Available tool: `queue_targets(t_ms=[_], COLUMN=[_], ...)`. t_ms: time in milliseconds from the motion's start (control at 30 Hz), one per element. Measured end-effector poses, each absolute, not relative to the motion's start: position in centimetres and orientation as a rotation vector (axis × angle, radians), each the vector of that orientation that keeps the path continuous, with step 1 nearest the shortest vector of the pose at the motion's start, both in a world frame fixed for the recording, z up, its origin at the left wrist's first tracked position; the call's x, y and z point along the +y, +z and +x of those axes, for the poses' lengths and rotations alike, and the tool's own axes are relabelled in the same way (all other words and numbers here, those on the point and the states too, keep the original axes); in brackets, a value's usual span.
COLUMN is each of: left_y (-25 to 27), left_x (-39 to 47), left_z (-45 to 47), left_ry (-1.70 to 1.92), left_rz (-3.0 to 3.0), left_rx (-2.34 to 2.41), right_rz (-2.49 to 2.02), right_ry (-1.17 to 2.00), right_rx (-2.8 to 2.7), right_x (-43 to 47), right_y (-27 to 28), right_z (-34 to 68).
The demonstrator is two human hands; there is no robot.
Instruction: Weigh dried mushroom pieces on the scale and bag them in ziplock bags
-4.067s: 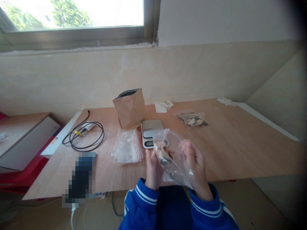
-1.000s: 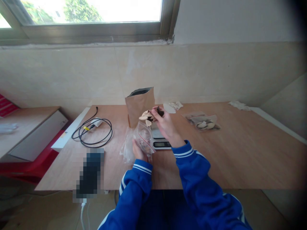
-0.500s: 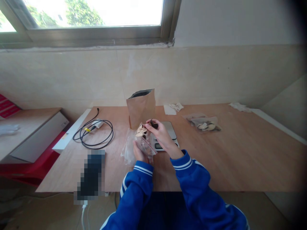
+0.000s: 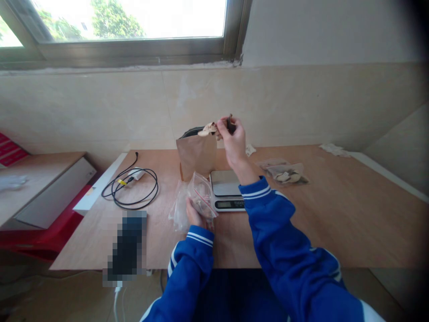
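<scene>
My left hand (image 4: 195, 213) is closed around a clear zip bag (image 4: 201, 190) with a red seal line, low over the table. More clear plastic bags (image 4: 181, 208) lie just left of it. My right hand (image 4: 237, 145) is raised at the mouth of an upright brown paper pouch (image 4: 197, 154), whose top stands open. Its fingers pinch dried pale and dark pieces (image 4: 208, 129); their exact kind I cannot make out. The pale ones stick out over the pouch's rim. Below my right hand sits a digital kitchen scale (image 4: 226, 183), partly hidden by my sleeve.
To the right lies a filled clear bag (image 4: 288, 175) of similar pieces. A coiled black cable (image 4: 154, 192) and a pixelated dark device (image 4: 129, 243) are on the left. Crumpled tissue (image 4: 335, 150) rests by the back edge of the wooden table (image 4: 335, 223), against the wall.
My right hand has lifted up and away from the zip bag to the paper pouch's mouth, carrying the dried pieces. My left hand stays where it was, and the scale is more visible.
</scene>
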State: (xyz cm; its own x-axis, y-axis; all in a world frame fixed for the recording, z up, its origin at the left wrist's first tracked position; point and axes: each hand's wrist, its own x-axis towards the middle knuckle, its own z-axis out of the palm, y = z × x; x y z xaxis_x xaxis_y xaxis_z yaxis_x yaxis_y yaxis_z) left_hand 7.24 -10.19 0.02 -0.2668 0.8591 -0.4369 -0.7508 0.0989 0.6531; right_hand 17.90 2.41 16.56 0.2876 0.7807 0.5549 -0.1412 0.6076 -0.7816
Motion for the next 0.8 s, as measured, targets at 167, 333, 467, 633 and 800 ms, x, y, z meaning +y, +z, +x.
queue_targets(t_ms=[167, 333, 467, 633, 800], left_y=[0.3, 0.9, 1.1, 1.5, 2.1], left_x=[-10.3, -10.4, -10.5, -10.5, -10.6], left_z=[7.2, 7.3, 7.4, 7.4, 7.5], left_ry=[1.524, 1.531, 1.526, 1.554, 1.536], left_rz=[0.135, 0.118, 0.125, 0.110, 0.060], left_rx=[0.986, 1.002, 1.042, 1.034, 1.019], right_rz=[-0.663, -0.748, -0.770, -0.784, -0.940], right_ry=[0.384, 0.280, 0.284, 0.290, 0.224], right_rx=[-1.361, -1.505, -1.532, -1.576, -1.730], right_x=[7.4, 7.3, 6.9, 7.1, 6.2], right_y=[18.6, 16.3, 14.9, 15.3, 16.7], right_z=[16.2, 14.5, 14.4, 14.8, 15.1])
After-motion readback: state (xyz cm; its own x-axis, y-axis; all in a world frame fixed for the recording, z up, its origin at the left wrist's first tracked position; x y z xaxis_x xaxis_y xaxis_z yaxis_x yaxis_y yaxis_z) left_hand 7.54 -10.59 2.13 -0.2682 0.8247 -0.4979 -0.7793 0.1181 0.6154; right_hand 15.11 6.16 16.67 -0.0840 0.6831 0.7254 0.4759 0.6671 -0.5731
